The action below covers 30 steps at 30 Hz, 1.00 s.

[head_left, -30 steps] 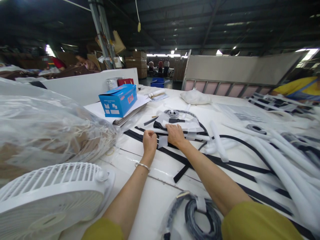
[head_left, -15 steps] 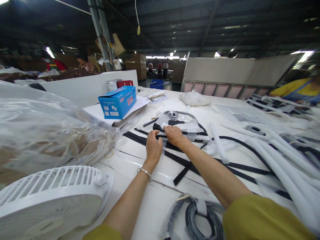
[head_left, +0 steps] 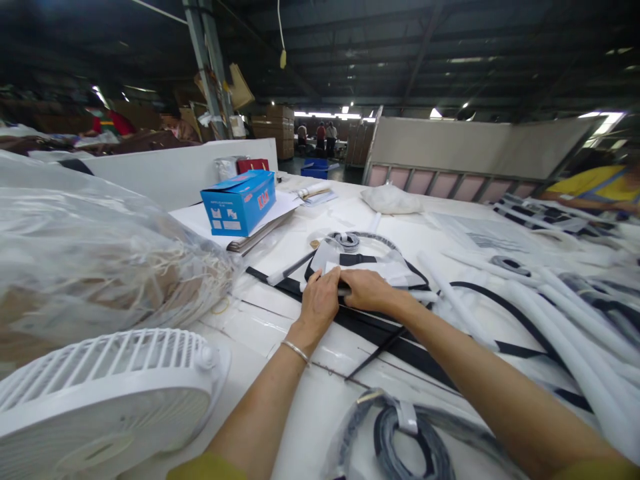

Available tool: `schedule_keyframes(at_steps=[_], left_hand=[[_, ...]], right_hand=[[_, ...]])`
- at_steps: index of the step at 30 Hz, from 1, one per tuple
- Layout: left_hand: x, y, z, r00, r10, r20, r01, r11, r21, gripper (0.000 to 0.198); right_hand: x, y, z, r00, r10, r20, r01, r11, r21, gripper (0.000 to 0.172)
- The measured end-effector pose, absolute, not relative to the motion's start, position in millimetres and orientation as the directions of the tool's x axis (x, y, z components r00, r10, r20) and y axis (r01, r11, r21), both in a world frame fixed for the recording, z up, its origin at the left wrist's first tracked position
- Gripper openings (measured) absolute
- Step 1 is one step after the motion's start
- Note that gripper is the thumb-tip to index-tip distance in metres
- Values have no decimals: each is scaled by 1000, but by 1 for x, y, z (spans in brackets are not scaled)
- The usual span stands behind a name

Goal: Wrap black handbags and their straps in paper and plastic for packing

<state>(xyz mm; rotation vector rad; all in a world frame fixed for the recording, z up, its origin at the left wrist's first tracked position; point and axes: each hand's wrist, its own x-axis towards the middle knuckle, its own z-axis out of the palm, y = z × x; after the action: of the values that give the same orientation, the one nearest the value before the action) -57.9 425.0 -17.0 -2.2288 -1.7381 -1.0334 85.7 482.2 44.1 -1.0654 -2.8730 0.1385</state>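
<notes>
My left hand (head_left: 321, 300) and my right hand (head_left: 369, 291) meet at the near edge of a strap bundle (head_left: 357, 259), black pieces partly wrapped in thin white sheeting. Both hands have their fingers curled and pressed onto that edge; the fingertips are partly hidden. Under and beside them, long flat black straps (head_left: 415, 357) run across the white table (head_left: 240, 373). A small grey coil (head_left: 346, 241) lies just beyond the bundle. Closer to me rests a larger dark coil (head_left: 407, 443) with a white band round it.
A white fan (head_left: 105, 400) and a big clear plastic bag (head_left: 100, 247) occupy the left. Behind them stands a blue box (head_left: 239, 203) on stacked sheets. White foam tubes (head_left: 565, 353) lie on the right, where a person in yellow (head_left: 590, 183) sits. A white bag (head_left: 391, 199) lies farther back.
My hands have come together along the bundle's near edge, the left shifting right and the right slightly right and nearer. The black straps below have shifted and turned.
</notes>
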Motion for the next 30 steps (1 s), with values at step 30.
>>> schedule_keyframes(at_steps=[30], left_hand=[[-51,417,-25,107,815,570,887,-337,315,40]], right_hand=[[-2,604,13,-343,853,394,925,379,-16,48]])
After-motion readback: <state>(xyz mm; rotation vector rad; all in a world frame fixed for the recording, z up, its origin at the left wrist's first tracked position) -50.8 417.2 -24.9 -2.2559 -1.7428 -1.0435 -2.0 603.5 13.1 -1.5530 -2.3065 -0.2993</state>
